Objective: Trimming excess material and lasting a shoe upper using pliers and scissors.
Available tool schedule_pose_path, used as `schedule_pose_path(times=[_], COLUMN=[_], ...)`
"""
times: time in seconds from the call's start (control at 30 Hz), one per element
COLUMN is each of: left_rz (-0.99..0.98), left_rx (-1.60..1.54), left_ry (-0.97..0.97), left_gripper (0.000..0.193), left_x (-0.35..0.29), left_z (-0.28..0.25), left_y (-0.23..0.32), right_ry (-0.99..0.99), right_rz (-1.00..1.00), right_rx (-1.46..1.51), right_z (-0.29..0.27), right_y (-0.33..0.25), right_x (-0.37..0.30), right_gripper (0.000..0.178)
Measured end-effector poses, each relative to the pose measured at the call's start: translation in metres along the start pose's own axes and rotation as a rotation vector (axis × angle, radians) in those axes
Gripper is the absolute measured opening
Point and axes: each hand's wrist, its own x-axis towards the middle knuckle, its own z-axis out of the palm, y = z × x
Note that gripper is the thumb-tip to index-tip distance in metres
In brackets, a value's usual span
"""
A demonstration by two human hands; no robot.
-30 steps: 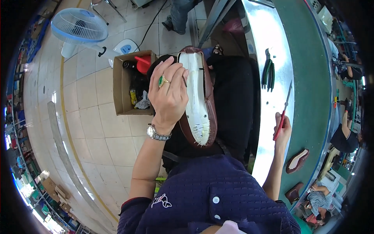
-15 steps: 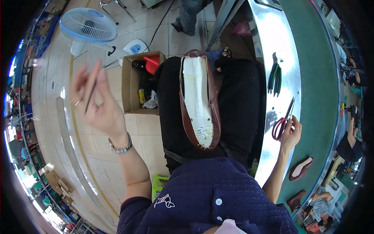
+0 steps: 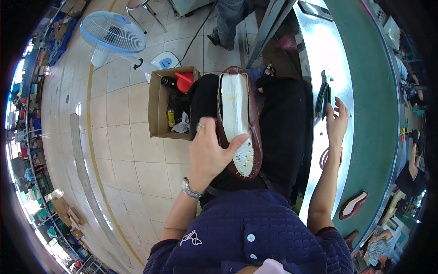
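Observation:
A brown leather shoe [image 3: 257, 137] lies sole up across my lap, toe end toward me. Its pale insole board [image 3: 235, 105] faces upward, with stitches or short nails around the near end. My left hand [image 3: 207, 150] is over the shoe's left side, thumb stretched across the board and fingers apart. My right hand [image 3: 336, 125] is open above the metal bench, fingertips beside the dark-green-handled pliers [image 3: 323, 97]; whether they touch is unclear. Red-handled scissors [image 3: 324, 158] lie partly hidden beneath my right forearm.
A cardboard box [image 3: 157, 107] with a red item and bottles stands left of my legs. Beyond it is a blue-white fan [image 3: 114, 32]. The metal bench [image 3: 319, 50] borders a green surface [image 3: 369, 91] bearing another brown shoe [image 3: 353, 205]. A person's legs [image 3: 228, 23] show ahead.
My left hand came in from the far left onto the shoe; the thin dark tool it held no longer shows. My right hand left the scissors and moved forward to the pliers.

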Motion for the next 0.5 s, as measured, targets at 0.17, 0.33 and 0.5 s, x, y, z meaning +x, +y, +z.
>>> schedule_pose_path(times=[0.17, 0.33, 0.5], left_rz=[-0.054, -0.092, -0.080], left_rx=[-0.003, -0.191, -0.366], left_ry=[0.068, -0.029, -0.116], left_gripper=[0.039, 0.037, 0.041], left_x=[-0.014, -0.016, -0.020], left_z=[0.000, -0.001, 0.020], left_y=[-0.008, -0.028, -0.014], right_ry=[-0.001, 0.028, 0.030], right_rz=[-0.095, -0.100, -0.083], right_rx=[-0.129, -0.084, -0.165], right_z=[0.029, 0.053, 0.053], right_y=[0.008, 0.022, 0.011], right_x=[0.030, 0.040, 0.044], right_gripper=[0.049, 0.059, 0.060])
